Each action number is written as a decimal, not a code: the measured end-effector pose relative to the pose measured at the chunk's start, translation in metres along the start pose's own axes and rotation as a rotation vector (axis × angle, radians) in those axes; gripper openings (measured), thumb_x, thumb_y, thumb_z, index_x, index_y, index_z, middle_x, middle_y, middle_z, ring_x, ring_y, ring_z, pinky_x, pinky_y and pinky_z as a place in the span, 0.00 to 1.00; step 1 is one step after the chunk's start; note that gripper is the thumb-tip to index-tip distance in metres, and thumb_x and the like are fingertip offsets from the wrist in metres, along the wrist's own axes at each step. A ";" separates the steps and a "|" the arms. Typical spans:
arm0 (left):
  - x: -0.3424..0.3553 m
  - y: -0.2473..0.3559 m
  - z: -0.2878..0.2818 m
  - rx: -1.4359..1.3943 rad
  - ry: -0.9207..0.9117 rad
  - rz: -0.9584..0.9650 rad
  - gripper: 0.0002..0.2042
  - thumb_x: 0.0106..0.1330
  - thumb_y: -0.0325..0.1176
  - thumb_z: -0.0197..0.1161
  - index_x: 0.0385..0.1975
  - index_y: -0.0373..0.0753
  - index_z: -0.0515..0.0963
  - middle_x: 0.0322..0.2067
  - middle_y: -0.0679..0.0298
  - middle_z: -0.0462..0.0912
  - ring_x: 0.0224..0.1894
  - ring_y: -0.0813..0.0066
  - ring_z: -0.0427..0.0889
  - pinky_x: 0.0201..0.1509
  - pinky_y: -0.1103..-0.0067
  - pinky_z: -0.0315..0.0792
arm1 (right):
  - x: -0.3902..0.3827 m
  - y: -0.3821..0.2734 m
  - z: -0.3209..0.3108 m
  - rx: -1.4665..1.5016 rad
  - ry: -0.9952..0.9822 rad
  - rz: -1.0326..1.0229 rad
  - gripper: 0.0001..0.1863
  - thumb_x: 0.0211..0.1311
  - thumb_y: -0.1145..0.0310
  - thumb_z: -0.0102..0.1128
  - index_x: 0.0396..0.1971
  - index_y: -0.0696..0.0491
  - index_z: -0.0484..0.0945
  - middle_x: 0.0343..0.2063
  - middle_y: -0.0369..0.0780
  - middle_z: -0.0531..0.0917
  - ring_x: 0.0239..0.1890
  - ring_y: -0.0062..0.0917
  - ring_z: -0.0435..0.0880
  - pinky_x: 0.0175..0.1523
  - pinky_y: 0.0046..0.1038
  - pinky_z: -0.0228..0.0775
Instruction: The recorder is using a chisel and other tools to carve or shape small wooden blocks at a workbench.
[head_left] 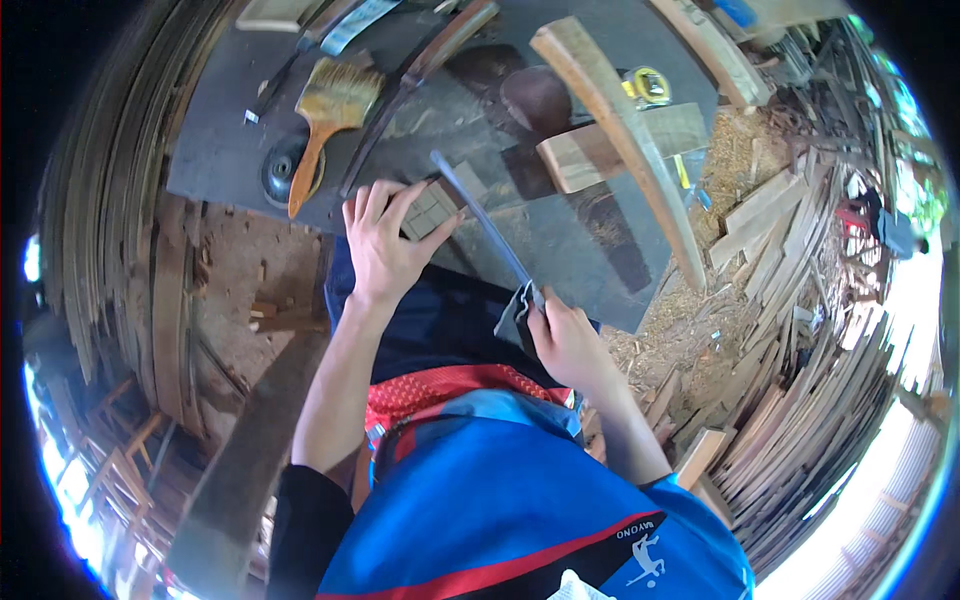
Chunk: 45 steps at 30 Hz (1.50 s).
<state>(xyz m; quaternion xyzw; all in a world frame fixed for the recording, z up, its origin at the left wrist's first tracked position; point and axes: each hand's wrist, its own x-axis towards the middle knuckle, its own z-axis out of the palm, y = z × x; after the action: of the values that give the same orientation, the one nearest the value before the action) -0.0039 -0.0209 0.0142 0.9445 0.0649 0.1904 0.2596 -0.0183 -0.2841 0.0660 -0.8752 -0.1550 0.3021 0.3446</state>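
- Brush (336,100): lies on the grey surface (220,150), its handle over a round black disc (279,166).
- Left hand (383,240): grip narrow, fingers and thumb holding the grooved block (429,212) at the surface's near edge.
- Metal rod (485,214): slants just beside the block; whether they touch, I cannot tell.
- Right hand (567,338): grip closed around the rod's near end, at a dark cloth (515,315).
- Curved wooden piece (612,120): lies across a wood offcut (577,163), near a yellow tape measure (651,88).

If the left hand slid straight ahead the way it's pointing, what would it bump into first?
Probably the long, wooden-ended dark tool lying just beyond the left hand, though depth is hard to judge.
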 end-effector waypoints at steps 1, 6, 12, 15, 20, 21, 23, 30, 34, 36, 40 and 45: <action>-0.001 -0.002 0.001 0.016 0.004 0.020 0.24 0.50 0.49 0.80 0.44 0.44 0.85 0.38 0.67 0.78 0.45 0.63 0.77 0.53 0.66 0.67 | 0.003 -0.003 -0.010 0.006 0.043 0.004 0.13 0.76 0.65 0.50 0.42 0.61 0.72 0.20 0.53 0.82 0.24 0.47 0.85 0.33 0.48 0.75; -0.005 -0.005 0.003 0.024 0.049 0.057 0.23 0.49 0.42 0.82 0.45 0.44 0.84 0.40 0.65 0.80 0.45 0.61 0.78 0.54 0.65 0.68 | 0.009 -0.001 -0.036 0.548 -0.233 -0.003 0.13 0.79 0.62 0.48 0.42 0.58 0.75 0.25 0.42 0.78 0.32 0.22 0.72 0.42 0.31 0.69; 0.002 -0.001 0.002 0.058 0.050 0.052 0.23 0.50 0.40 0.81 0.47 0.43 0.84 0.42 0.63 0.81 0.47 0.59 0.79 0.55 0.64 0.70 | -0.003 0.025 -0.023 0.174 0.065 -0.060 0.20 0.74 0.55 0.53 0.39 0.62 0.74 0.27 0.62 0.81 0.36 0.62 0.80 0.42 0.57 0.69; 0.007 -0.004 0.009 -0.031 -0.008 0.054 0.26 0.49 0.40 0.82 0.49 0.43 0.82 0.44 0.61 0.81 0.49 0.56 0.79 0.57 0.63 0.71 | -0.011 0.036 -0.017 0.087 0.135 -0.015 0.20 0.73 0.55 0.54 0.39 0.62 0.73 0.25 0.62 0.80 0.35 0.62 0.81 0.42 0.57 0.69; 0.011 0.007 -0.015 -0.035 -0.061 0.051 0.29 0.49 0.41 0.82 0.52 0.42 0.81 0.45 0.60 0.82 0.50 0.54 0.79 0.57 0.63 0.71 | -0.016 0.036 -0.028 0.073 0.183 -0.024 0.24 0.73 0.56 0.56 0.48 0.66 0.74 0.29 0.62 0.82 0.38 0.61 0.82 0.41 0.52 0.70; 0.013 0.006 -0.016 -0.051 -0.065 0.058 0.29 0.49 0.41 0.82 0.52 0.42 0.80 0.46 0.60 0.82 0.51 0.54 0.79 0.58 0.63 0.71 | -0.015 0.039 -0.027 0.152 0.154 -0.011 0.24 0.73 0.55 0.56 0.49 0.66 0.74 0.31 0.62 0.82 0.39 0.59 0.82 0.42 0.50 0.71; 0.009 -0.001 -0.017 -0.068 -0.056 0.040 0.29 0.49 0.41 0.82 0.52 0.42 0.81 0.46 0.59 0.82 0.51 0.54 0.80 0.58 0.63 0.71 | -0.012 0.042 -0.026 0.228 0.124 -0.006 0.25 0.73 0.55 0.56 0.50 0.66 0.74 0.32 0.62 0.82 0.41 0.58 0.83 0.44 0.48 0.72; 0.000 0.006 -0.026 -0.176 -0.043 -0.105 0.26 0.52 0.41 0.81 0.50 0.41 0.83 0.47 0.58 0.83 0.53 0.55 0.80 0.61 0.64 0.71 | -0.008 0.030 -0.033 0.142 0.040 -0.019 0.26 0.72 0.55 0.57 0.53 0.66 0.74 0.33 0.62 0.82 0.41 0.57 0.83 0.45 0.47 0.71; 0.010 0.003 -0.019 -0.107 0.007 0.046 0.23 0.53 0.44 0.79 0.46 0.40 0.83 0.46 0.57 0.84 0.52 0.55 0.81 0.58 0.65 0.72 | -0.001 0.025 -0.035 0.095 0.127 -0.072 0.23 0.72 0.56 0.58 0.46 0.65 0.74 0.31 0.61 0.82 0.40 0.59 0.82 0.43 0.50 0.70; 0.011 0.006 -0.014 -0.175 -0.028 0.010 0.23 0.52 0.43 0.79 0.46 0.40 0.83 0.45 0.59 0.84 0.51 0.56 0.81 0.56 0.65 0.72 | 0.005 0.023 -0.038 0.053 0.151 -0.079 0.22 0.72 0.56 0.58 0.43 0.64 0.73 0.31 0.61 0.82 0.40 0.60 0.82 0.43 0.50 0.70; 0.018 0.005 -0.012 -0.210 -0.089 -0.064 0.20 0.54 0.40 0.77 0.46 0.42 0.84 0.44 0.62 0.84 0.49 0.57 0.81 0.56 0.66 0.72 | 0.020 0.008 -0.040 0.036 0.185 -0.109 0.22 0.72 0.55 0.58 0.42 0.64 0.73 0.32 0.61 0.82 0.40 0.61 0.81 0.43 0.51 0.70; 0.016 0.020 -0.014 -0.077 -0.041 -0.034 0.19 0.53 0.36 0.75 0.45 0.43 0.84 0.45 0.63 0.84 0.48 0.60 0.82 0.54 0.67 0.73 | 0.041 0.004 -0.031 -0.044 0.136 -0.113 0.26 0.72 0.54 0.57 0.49 0.67 0.73 0.33 0.64 0.82 0.41 0.62 0.82 0.46 0.55 0.71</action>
<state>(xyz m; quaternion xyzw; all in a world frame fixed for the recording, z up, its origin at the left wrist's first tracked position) 0.0061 -0.0282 0.0413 0.9363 0.0683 0.1689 0.3002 0.0332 -0.2826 0.0640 -0.8909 -0.1869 0.2184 0.3517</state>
